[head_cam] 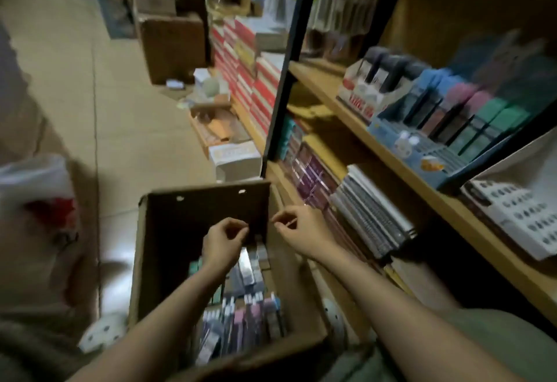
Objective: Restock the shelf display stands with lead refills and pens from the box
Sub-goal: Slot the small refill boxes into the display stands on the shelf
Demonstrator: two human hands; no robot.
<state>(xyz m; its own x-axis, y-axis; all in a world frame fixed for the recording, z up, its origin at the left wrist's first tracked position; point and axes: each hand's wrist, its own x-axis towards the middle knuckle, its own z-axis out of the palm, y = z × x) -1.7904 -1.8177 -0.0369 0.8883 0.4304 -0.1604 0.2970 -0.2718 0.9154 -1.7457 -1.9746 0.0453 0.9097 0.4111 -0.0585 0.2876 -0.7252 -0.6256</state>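
An open cardboard box [208, 209] stands on the floor in front of me, holding several flat packs of refills and pens [250, 315] in grey, pink and blue. My left hand [224, 244] hovers over the box with its fingers loosely curled and nothing visible in them. My right hand [301, 224] hovers at the box's right wall, fingers also curled, and I see nothing in it. On the wooden shelf to the right a blue display stand [422, 152] carries rows of coloured packs, and a red and white stand [364, 95] holds dark ones.
A white perforated stand [524, 218] sits at the shelf's right end. Spiral notebooks [373, 215] and purple packs fill the lower shelf. Red boxes [247, 74] are stacked further back. Cartons and small boxes lie on the tiled floor, with a white and red bag [39, 188] at left.
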